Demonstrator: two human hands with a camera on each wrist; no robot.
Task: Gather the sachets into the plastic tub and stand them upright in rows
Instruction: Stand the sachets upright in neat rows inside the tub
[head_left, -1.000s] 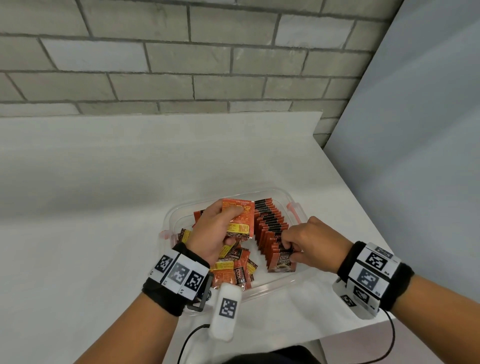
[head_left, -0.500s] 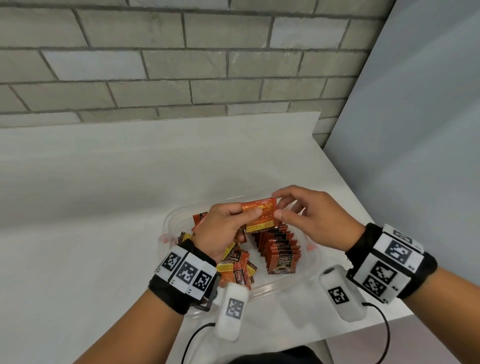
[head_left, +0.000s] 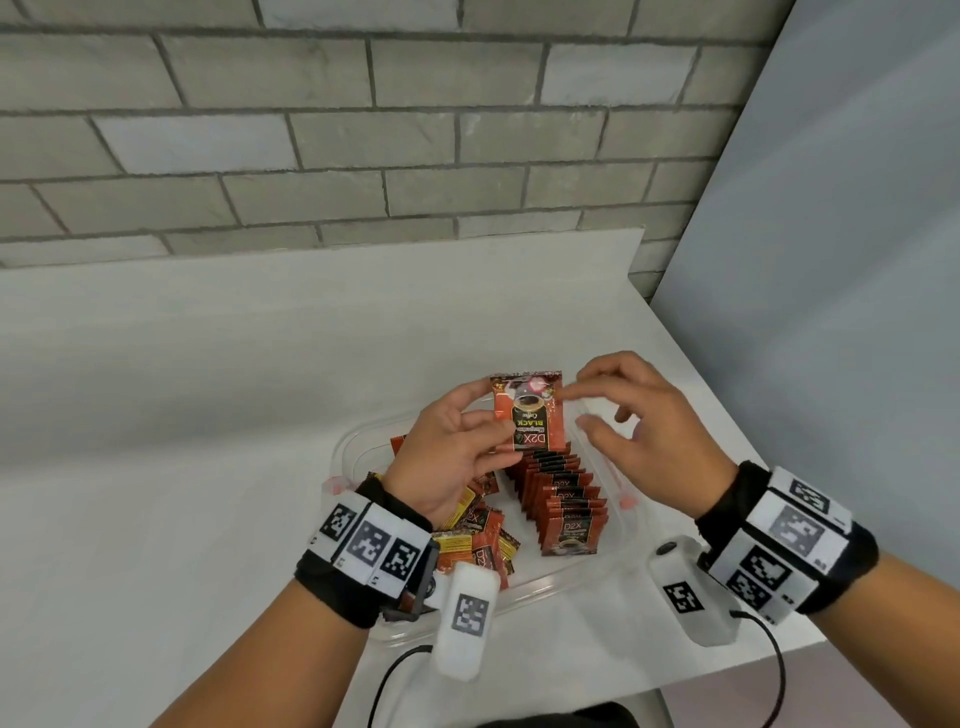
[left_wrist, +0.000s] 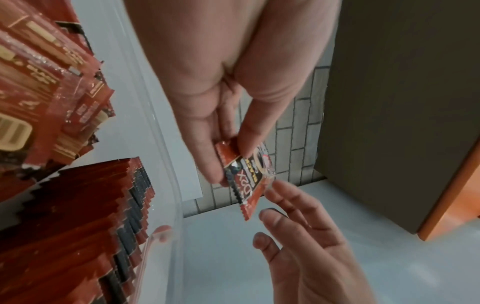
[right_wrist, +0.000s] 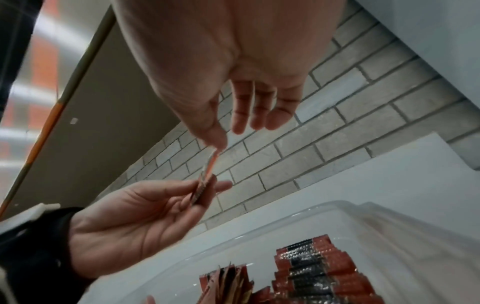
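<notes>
A clear plastic tub (head_left: 358, 441) sits on the white table. Along its right side stands a row of upright red-black sachets (head_left: 566, 499), seen too in the wrist views (left_wrist: 91, 226) (right_wrist: 306, 267). Loose sachets (head_left: 483, 535) lie piled on its left side. Above the tub my left hand (head_left: 493, 421) pinches one sachet (head_left: 530, 415) between thumb and fingers, printed front towards me and upside down. My right hand (head_left: 587, 410) hovers beside it with spread, relaxed fingers, and a fingertip (left_wrist: 275, 185) touches the sachet's (left_wrist: 249, 174) edge.
The table (head_left: 208, 415) ends just right of the tub, where a grey panel (head_left: 831, 260) rises. A brick wall (head_left: 363, 130) runs behind. Cables hang from the wrist units at the front table edge.
My right hand left the upright row and rose to the held sachet. The sachet has been turned from its orange back to its dark printed front.
</notes>
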